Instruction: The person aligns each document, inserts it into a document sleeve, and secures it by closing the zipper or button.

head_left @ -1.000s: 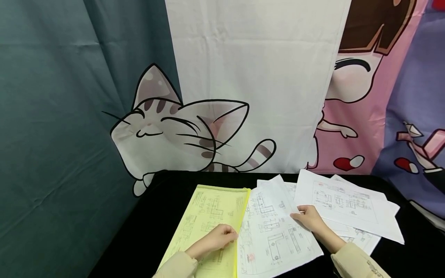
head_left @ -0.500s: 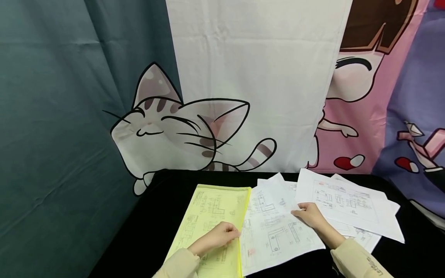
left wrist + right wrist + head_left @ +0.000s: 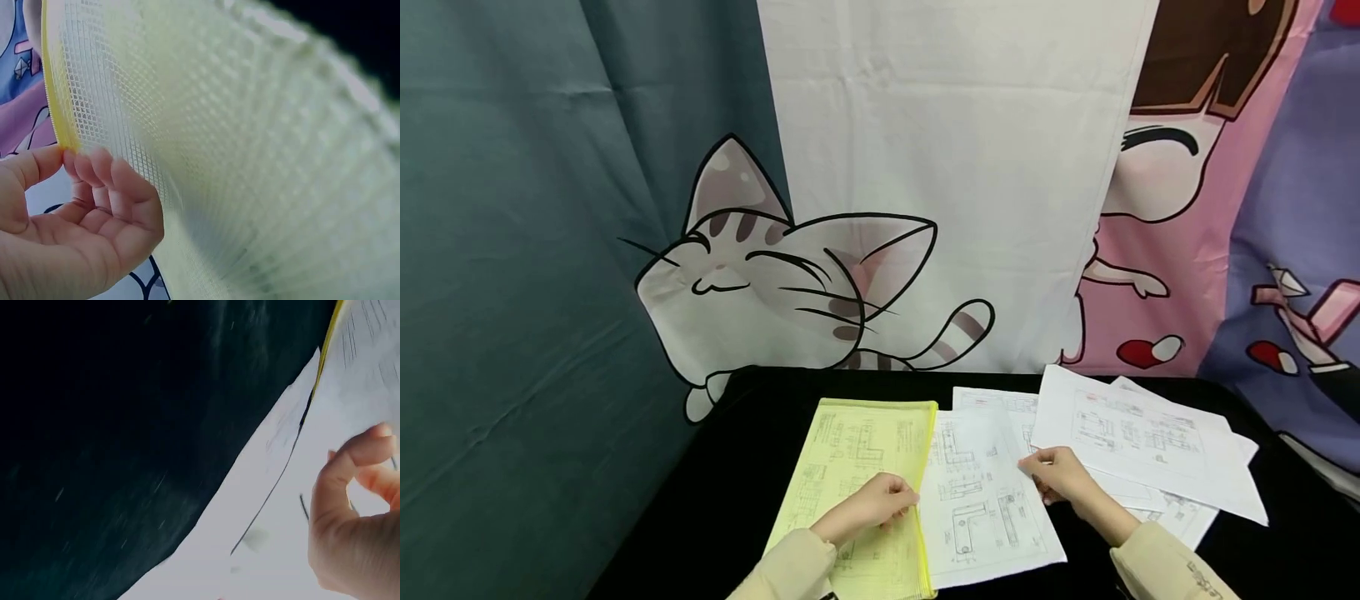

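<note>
On your left, the yellow mesh pouch [image 3: 850, 458] lies on the black worktop [image 3: 700, 517], its long axis running away from you, one short end at the far side. It is translucent, with line drawings showing through, and a brighter yellow edging with fine zip teeth runs along its right side. Your left hand [image 3: 878, 500] pinches that side between thumb and forefinger, the other fingers curled in. Next comes the drawing sheet [image 3: 985, 500], white and thin, its long axis also pointing away from you; it carries L-shaped outlines and narrow bars, and its near edge bows slightly. Its left edge meets the pouch's edging (whether any of it is inside, you cannot tell from here). Your right hand [image 3: 1058, 477] pinches the sheet's right edge, fingers bent. Just beyond the sheet, part of another page [image 3: 992, 397] shows. Farthest right, loose papers [image 3: 1142, 433] overlap at differing angles, the top one's long axis running crosswise and slanting.
</note>
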The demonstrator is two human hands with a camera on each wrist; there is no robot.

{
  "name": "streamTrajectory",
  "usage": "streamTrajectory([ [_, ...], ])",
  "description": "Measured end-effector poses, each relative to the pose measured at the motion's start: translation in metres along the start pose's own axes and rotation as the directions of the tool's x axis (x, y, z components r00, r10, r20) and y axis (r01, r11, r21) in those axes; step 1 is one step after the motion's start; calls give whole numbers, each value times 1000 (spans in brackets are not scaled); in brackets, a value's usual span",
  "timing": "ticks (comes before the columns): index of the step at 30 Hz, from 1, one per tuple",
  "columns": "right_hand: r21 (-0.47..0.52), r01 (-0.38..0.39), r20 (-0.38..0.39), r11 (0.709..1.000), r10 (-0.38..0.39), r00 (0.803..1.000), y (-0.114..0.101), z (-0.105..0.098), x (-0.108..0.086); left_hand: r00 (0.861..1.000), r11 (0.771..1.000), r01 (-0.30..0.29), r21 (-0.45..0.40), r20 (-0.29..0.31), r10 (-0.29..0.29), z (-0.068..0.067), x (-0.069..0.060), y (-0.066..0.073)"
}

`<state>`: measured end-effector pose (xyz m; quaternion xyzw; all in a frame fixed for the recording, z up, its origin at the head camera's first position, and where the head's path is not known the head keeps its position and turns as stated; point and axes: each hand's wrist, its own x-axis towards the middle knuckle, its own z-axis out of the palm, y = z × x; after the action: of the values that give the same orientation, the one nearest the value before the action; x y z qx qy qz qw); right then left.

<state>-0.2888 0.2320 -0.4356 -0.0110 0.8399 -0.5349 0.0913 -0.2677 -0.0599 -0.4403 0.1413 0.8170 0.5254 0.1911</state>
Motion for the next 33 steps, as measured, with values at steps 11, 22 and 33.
streamTrajectory([
  [11,35,-37,-32,999,38,999,0,13,5,1000,1000,1,-21,-2,-1,4,5,10],
  [22,86,-55,-61,995,61,996,-9,51,17,999,998,-9,-67,-44,6,13,7,11],
  [33,179,-47,-11,983,50,999,-29,89,23,994,993,-66,-97,-91,57,14,9,18],
])
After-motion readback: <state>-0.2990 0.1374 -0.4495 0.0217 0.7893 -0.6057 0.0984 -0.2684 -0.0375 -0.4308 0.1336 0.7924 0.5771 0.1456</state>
